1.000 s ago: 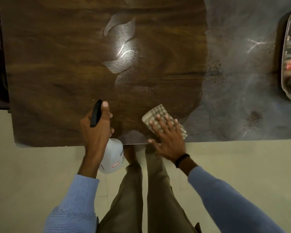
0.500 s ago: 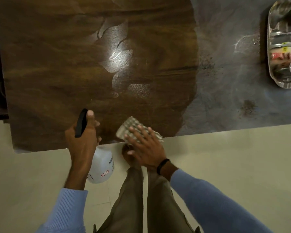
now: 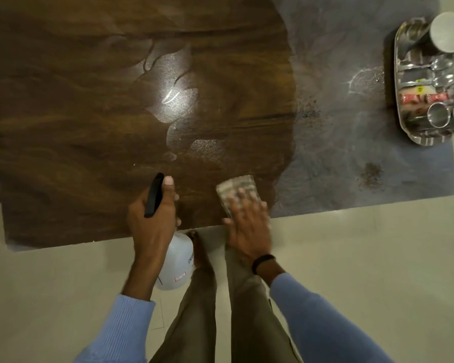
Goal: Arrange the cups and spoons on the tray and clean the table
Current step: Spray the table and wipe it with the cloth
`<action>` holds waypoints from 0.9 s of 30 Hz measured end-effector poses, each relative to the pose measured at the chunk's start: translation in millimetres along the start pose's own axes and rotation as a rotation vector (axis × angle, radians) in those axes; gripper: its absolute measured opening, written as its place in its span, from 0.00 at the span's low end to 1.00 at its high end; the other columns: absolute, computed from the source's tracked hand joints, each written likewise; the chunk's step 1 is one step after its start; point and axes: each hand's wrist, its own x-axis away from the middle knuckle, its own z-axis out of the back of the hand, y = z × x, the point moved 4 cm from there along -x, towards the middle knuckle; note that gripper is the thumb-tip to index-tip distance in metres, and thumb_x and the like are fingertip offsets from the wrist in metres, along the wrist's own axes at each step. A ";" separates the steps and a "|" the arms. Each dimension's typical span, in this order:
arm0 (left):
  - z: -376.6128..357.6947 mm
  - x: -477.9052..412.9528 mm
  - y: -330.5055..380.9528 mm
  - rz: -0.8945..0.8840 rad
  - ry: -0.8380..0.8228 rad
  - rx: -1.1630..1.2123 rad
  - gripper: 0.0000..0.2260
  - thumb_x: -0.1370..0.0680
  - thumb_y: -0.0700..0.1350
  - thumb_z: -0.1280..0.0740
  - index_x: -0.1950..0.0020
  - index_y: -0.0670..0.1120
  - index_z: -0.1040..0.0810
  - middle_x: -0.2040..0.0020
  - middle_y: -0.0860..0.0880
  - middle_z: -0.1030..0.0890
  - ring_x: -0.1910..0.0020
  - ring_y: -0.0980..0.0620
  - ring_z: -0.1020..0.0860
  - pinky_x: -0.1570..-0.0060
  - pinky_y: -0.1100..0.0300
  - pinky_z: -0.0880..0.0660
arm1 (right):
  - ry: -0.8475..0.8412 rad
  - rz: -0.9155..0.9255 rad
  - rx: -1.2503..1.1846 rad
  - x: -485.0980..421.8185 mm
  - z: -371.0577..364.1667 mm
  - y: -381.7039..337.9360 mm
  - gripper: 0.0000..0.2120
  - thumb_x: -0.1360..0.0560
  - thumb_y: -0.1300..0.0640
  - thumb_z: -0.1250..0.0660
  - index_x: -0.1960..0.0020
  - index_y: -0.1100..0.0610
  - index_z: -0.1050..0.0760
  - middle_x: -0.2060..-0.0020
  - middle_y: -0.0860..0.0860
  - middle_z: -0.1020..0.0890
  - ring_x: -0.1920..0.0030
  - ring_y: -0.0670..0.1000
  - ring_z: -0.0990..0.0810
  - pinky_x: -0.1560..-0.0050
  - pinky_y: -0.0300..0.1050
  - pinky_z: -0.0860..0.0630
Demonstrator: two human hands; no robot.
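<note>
**Wiping the table (image 3: 89, 100) at its near edge: cloth under one hand, spray bottle in the other.**

The right hand (image 3: 247, 226) lies flat with its fingers spread, pressing a checked cloth (image 3: 237, 189) onto the table just inside the near edge. Motion blurs both, and the hand covers the cloth's near half. The left hand (image 3: 152, 221) is wrapped round the neck of a white spray bottle (image 3: 177, 263) over the same edge. Its thumb lies along the black trigger head (image 3: 154, 195), and the label is too small to read. At the table's far right corner sits the steel tray (image 3: 396, 74), cut off by the frame. It holds a large cup (image 3: 447, 31), two small cups (image 3: 437, 115), two spoons (image 3: 442, 64) and red packets (image 3: 425, 97). A dark crumb patch (image 3: 371, 174) lies on the table's grey right part.
</note>
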 end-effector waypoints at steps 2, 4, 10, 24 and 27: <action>-13.6 5.8 3.2 -0.024 -0.027 -0.019 0.19 0.21 0.61 0.34 0.53 0.45 0.17 0.60 0.48 0.15 0.77 0.56 0.24 0.72 0.59 0.25 | -0.011 -0.095 0.034 -1.5 13.8 54.9 0.28 0.17 0.43 0.51 0.19 0.49 0.44 0.19 0.53 0.43 0.19 0.59 0.44 0.23 0.66 0.45; -28.3 9.6 2.8 -0.050 -0.059 -0.044 0.19 0.21 0.60 0.35 0.51 0.44 0.17 0.59 0.50 0.15 0.77 0.56 0.24 0.75 0.64 0.26 | 0.012 -0.193 0.028 -28.6 31.4 91.2 0.28 0.16 0.43 0.53 0.18 0.49 0.45 0.19 0.55 0.43 0.19 0.60 0.46 0.21 0.65 0.49; -71.0 20.1 3.1 -0.060 -0.085 -0.106 0.20 0.21 0.60 0.35 0.50 0.44 0.16 0.59 0.48 0.15 0.76 0.55 0.23 0.77 0.67 0.29 | 0.151 -0.256 -0.077 -99.7 39.3 44.9 0.29 0.16 0.44 0.50 0.18 0.53 0.47 0.19 0.59 0.46 0.19 0.63 0.50 0.20 0.62 0.53; -175.8 45.5 55.2 -0.071 -0.140 -0.046 0.19 0.21 0.59 0.33 0.51 0.43 0.17 0.62 0.49 0.15 0.78 0.57 0.24 0.75 0.64 0.28 | 0.173 -0.336 -0.092 -124.7 74.4 155.7 0.30 0.17 0.45 0.48 0.18 0.55 0.46 0.19 0.60 0.45 0.19 0.63 0.49 0.20 0.62 0.51; -194.0 49.6 64.9 -0.062 -0.112 -0.048 0.18 0.21 0.59 0.33 0.53 0.44 0.17 0.61 0.48 0.15 0.79 0.56 0.24 0.77 0.65 0.29 | 0.074 -0.048 -0.110 -112.3 63.9 120.5 0.30 0.17 0.46 0.47 0.18 0.52 0.48 0.18 0.56 0.47 0.18 0.59 0.51 0.20 0.59 0.53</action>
